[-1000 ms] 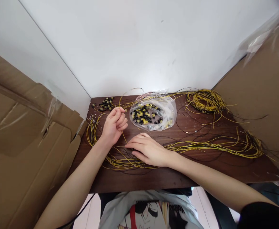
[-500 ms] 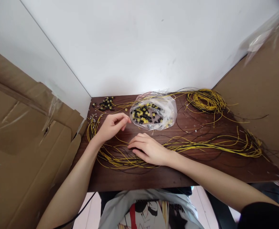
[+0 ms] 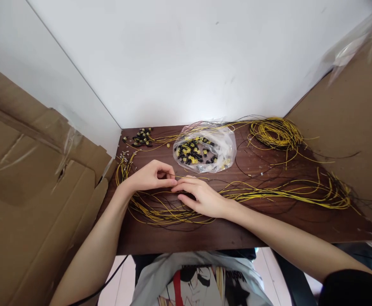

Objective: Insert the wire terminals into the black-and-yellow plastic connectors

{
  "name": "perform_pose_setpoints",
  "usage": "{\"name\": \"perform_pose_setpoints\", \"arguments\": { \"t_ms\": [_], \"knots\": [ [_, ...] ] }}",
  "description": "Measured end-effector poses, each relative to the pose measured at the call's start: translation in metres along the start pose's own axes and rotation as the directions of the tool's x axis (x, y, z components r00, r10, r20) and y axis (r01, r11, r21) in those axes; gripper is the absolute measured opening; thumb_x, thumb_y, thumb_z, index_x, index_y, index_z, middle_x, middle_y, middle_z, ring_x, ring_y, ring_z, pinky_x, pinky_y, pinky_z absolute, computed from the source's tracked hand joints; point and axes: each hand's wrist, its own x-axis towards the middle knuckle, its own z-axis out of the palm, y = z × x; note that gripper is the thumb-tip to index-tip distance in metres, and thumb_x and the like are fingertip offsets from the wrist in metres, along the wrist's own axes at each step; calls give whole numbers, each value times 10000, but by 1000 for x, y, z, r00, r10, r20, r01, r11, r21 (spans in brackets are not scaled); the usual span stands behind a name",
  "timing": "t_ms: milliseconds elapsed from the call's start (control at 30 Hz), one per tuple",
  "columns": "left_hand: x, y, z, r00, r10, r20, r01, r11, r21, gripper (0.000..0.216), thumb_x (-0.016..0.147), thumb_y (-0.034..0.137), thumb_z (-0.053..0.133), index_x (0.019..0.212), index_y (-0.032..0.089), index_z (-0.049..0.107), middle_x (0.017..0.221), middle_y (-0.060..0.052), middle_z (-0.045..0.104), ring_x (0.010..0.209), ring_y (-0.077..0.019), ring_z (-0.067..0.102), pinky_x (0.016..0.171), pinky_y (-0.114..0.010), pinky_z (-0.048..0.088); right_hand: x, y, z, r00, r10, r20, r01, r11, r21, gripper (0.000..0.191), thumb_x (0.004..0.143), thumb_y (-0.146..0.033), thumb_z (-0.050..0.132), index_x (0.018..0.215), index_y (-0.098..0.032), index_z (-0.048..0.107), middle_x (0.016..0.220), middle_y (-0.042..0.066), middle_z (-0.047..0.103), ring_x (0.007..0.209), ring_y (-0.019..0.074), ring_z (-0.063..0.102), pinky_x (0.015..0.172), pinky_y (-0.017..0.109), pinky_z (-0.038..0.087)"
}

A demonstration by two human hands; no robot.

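Observation:
My left hand [image 3: 149, 176] is pinched on a thin yellow wire [image 3: 192, 177] just above the dark wooden table [image 3: 237, 231]. My right hand [image 3: 201, 196] meets it fingertip to fingertip, its fingers closed on the same wire, which runs on to the right. Under both hands lies a loose loop of yellow and black wires [image 3: 160, 212]. A clear plastic bag [image 3: 205, 148] of small black and yellow connectors sits just beyond the hands.
A small heap of loose connectors [image 3: 141, 137] lies at the table's back left. A coil of yellow wire [image 3: 277, 132] is at the back right, and a long wire bundle [image 3: 300, 193] stretches across the right side. Cardboard sheets [image 3: 29, 191] flank the table on both sides.
My left hand has come down from near the back connectors toward my right hand, drawing a yellow wire with it. My right hand rose slightly to meet it and pinch the wire.

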Motion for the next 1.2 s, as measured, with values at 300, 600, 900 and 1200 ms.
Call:
{"name": "perform_pose_setpoints", "arguments": {
  "t_ms": [300, 600, 900, 1200],
  "knots": [
    [-4, 0, -6, 997, -62, 56, 60, 998, 37, 221, 690, 307, 691, 760, 97, 678, 642, -15, 624, 596, -97, 483, 555, -198, 345, 0, 0, -3, 1000, 24, 18, -25, 998, 51, 221, 877, -146, 487, 1070, -128, 594, 1062, 102, 635, 1009, 186, 565, 925, 349, 453],
    [-1, -5, -7, 995, 81, 58, -82, 996, 15, 177, 768, 284, 629, 776, 139, 729, 748, -60, 683, 701, -143, 581, 669, -219, 427, 1, -1, -2, 1000, 17, 21, -18, 1000, 20, 212, 882, -151, 475, 1055, -146, 597, 1058, 96, 647, 1024, 187, 569, 935, 366, 455],
    [-3, -7, -12, 984, 94, -153, -81, 993, 90, 213, 815, 333, 582, 766, 147, 673, 775, -39, 632, 742, -144, 554, 715, -233, 418, 0, -2, -3, 998, 68, -19, -66, 996, 54, 199, 884, -134, 464, 1010, -130, 617, 1002, 92, 644, 946, 170, 596, 877, 312, 478],
    [-5, -8, -14, 898, 91, -431, -98, 995, 6, 188, 831, 323, 564, 781, 145, 596, 789, -36, 606, 762, -145, 554, 719, -238, 427, -1, -2, -3, 993, 104, -60, -99, 992, 75, 197, 872, -102, 459, 935, -142, 642, 914, 72, 655, 853, 155, 614, 794, 284, 487]
  ]
}}
